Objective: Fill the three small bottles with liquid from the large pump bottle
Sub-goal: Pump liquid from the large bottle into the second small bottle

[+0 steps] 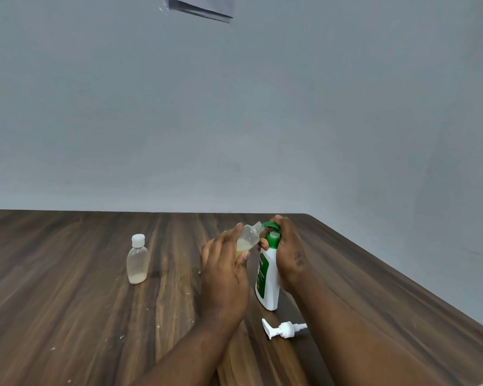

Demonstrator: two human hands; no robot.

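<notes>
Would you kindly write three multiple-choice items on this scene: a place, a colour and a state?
1. Where is the loose white pump head? A on the table before the large pump bottle; B on the floor; C in a box.
2. That bottle's fitted pump is: A red; B green; C black.
3. The small bottle in the left hand is: A capped, upright; B uncapped, tilted; C lying flat.
1 A, it lies on the wood near the bottle's base; 2 B, green shows under the right hand; 3 B, its bare neck leans toward the pump.
</notes>
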